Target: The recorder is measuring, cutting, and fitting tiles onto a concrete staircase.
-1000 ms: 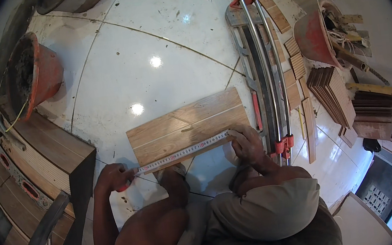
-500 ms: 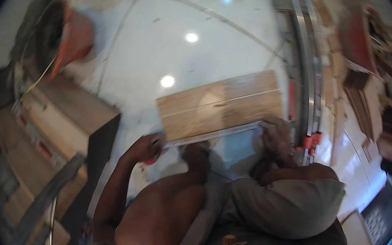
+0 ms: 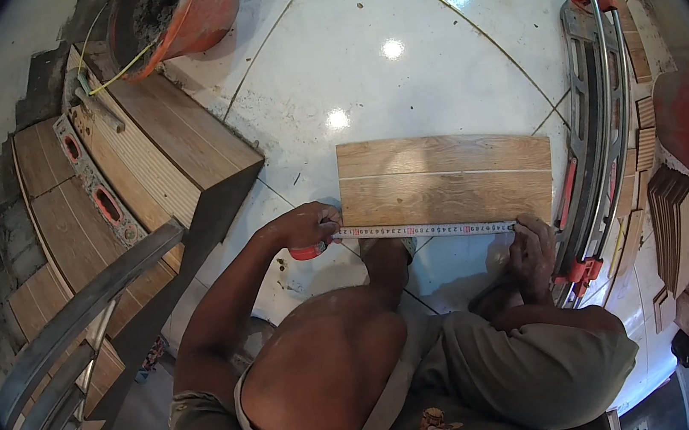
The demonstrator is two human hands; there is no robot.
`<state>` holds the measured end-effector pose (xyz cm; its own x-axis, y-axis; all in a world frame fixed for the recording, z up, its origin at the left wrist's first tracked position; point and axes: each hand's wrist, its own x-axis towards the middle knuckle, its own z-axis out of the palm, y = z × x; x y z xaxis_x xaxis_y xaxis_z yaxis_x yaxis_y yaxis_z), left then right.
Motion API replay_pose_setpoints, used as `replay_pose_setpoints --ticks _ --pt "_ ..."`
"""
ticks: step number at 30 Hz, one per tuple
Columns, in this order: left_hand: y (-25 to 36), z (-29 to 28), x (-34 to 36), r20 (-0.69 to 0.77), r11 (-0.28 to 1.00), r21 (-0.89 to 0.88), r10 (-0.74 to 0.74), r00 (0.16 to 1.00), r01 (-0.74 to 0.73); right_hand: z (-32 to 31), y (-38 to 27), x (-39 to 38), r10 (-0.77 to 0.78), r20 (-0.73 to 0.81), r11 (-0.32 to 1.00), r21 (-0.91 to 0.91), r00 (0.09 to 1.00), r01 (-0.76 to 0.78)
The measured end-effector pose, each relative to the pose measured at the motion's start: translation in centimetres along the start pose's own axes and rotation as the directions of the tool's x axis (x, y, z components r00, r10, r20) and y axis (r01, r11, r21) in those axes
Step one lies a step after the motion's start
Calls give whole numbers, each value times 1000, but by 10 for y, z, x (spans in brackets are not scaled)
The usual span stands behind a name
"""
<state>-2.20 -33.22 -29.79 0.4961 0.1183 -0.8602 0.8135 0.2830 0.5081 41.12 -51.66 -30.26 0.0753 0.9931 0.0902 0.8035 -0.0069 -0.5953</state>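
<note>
A wood-patterned tile (image 3: 448,188) with a pale line along its length lies flat on the floor ahead of me. Along its near edge runs the white blade of a tape measure (image 3: 424,229). My left hand (image 3: 309,224) is closed at the tile's near left corner, on the blade, with the red tape case (image 3: 308,252) showing just below the fingers. At the near right corner, my right hand (image 3: 533,249) pinches the other stretch of the blade with bent fingers. Part of the blade's end is hidden by those fingers.
A tile cutter (image 3: 606,140) with metal rails stands on the right, beside stacked tiles (image 3: 673,217) and a reddish bucket (image 3: 681,122). To the left are tiled steps (image 3: 179,132) with a spirit level (image 3: 103,193), a metal railing (image 3: 91,319) and an orange bucket (image 3: 204,17) of mortar.
My view has swung, so the whole scene sits farther right in the picture and is sharper. Both hands keep the tape stretched along the tile's near edge.
</note>
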Motion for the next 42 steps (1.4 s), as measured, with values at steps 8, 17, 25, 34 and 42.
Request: replay_pose_setpoints --ticks 8,17,25,34,42 --pt "-2 -5 13 37 999 34 -32 999 31 0 3 -6 23 -7 998 -61 1000 -23" --pt "9 -10 15 81 996 53 -70 994 66 -6 2 -3 80 14 995 56 997 -81" --pt "-1 -7 19 56 998 22 -61 997 60 -10 4 6 35 21 998 56 999 -36" --pt "1 -9 17 70 997 0 -76 995 76 -11 11 9 35 56 992 116 998 -41" --pt "5 -6 14 40 995 0 -103 994 103 -11 19 10 -5 78 992 129 997 -5"
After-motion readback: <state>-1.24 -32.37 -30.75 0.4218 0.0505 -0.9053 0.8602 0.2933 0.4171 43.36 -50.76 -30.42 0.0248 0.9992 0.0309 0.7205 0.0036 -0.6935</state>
